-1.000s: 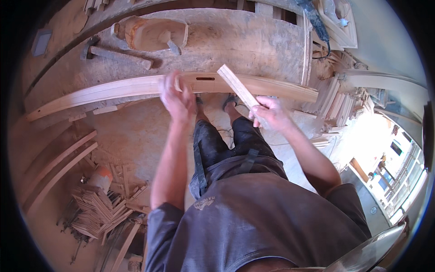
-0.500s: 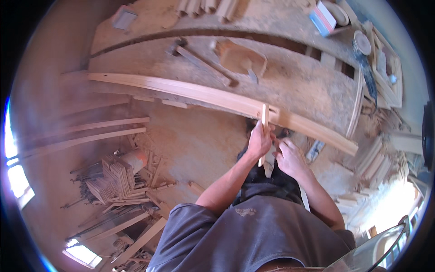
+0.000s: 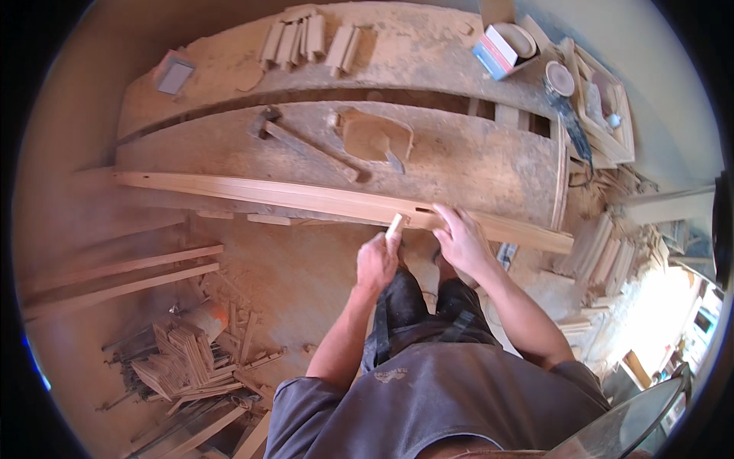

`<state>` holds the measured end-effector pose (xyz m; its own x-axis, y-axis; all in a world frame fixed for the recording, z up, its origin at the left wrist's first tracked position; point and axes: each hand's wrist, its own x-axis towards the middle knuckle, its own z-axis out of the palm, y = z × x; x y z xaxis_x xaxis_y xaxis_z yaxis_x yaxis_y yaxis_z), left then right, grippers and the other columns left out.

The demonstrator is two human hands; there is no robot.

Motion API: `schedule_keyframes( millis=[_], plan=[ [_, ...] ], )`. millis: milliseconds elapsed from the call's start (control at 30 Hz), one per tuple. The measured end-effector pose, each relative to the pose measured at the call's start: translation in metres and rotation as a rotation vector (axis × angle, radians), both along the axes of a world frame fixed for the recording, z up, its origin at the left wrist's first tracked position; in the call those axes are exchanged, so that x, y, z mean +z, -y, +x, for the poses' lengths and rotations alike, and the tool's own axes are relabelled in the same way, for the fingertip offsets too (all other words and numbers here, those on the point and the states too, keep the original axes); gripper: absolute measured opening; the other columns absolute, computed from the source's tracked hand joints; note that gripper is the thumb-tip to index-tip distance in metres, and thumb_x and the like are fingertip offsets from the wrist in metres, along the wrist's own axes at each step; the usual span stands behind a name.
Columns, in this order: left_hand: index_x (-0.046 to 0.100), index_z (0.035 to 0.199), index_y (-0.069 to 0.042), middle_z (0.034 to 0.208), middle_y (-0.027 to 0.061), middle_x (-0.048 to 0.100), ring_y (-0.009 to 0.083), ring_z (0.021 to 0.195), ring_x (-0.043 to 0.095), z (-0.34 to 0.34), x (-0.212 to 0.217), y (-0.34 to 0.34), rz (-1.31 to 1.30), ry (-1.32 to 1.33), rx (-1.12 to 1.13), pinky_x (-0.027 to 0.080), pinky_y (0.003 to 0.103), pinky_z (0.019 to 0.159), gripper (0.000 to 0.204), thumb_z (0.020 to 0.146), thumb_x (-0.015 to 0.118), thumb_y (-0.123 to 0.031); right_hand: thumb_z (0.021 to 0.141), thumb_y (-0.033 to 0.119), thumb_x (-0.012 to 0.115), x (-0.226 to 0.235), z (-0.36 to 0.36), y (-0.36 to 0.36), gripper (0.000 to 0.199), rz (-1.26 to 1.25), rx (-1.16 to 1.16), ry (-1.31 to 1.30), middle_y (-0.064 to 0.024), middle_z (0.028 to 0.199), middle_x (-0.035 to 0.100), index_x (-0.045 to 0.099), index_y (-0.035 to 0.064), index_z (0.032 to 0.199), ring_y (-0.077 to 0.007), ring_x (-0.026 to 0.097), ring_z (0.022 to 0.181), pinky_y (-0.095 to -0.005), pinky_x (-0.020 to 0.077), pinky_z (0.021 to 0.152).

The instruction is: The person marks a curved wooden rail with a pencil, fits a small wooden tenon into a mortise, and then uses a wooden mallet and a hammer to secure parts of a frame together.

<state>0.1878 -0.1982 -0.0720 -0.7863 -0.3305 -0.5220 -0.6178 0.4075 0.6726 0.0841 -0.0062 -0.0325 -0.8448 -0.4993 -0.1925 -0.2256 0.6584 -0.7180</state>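
A long pale wooden beam (image 3: 306, 196) lies along the near edge of the workbench (image 3: 474, 161), with a dark slot cut in its top face right of the middle. My left hand (image 3: 376, 262) is closed around a short, thin wood strip (image 3: 394, 226). The strip's upper end points at the beam's near side, just left of the slot; whether it touches cannot be made out. My right hand (image 3: 465, 243) rests on the beam right beside the slot, fingers stretched over the wood. Part of its underside and thumb is hidden.
On the bench are a hammer (image 3: 306, 148), a shallow wooden tray (image 3: 363, 145) with a small tool, short wood pieces (image 3: 290, 42) and an open box (image 3: 501, 53). A corded power tool (image 3: 569, 115) lies at the right. Stacked offcuts (image 3: 183, 356) stand on the floor at left.
My left hand has drawn the strip left and down, away from the slot. My right hand has left the strip and reached up onto the beam. The view has shifted.
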Motion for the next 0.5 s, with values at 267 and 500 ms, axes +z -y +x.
schedule_keyframes(
  millis=[267,500],
  plan=[
    [0.059,0.092,0.0,0.071,0.016,0.064,0.0302,0.066,0.066,-0.001,-0.021,0.032,-0.037,-0.073,0.004,0.051,0.042,0.065,0.036,0.105,0.055,-0.034,0.089,0.008,0.067,-0.017,-0.041,0.072,0.066,0.052,0.008,0.014,-0.0239,0.12,0.064,0.045,0.0079,0.151,-0.0424,0.067,0.101,-0.0505,0.0554,0.087],
    [0.064,0.085,-0.002,0.063,0.0074,0.062,0.0151,0.055,0.058,0.009,-0.019,0.038,0.075,-0.009,-0.001,0.046,0.035,0.05,0.032,0.103,0.064,-0.028,0.086,0.001,0.062,-0.077,-0.016,0.041,0.041,-0.131,-0.29,0.072,-0.0166,0.091,0.068,0.064,-0.0018,0.127,-0.0302,0.067,0.081,-0.0403,0.0549,0.075]
  ],
)
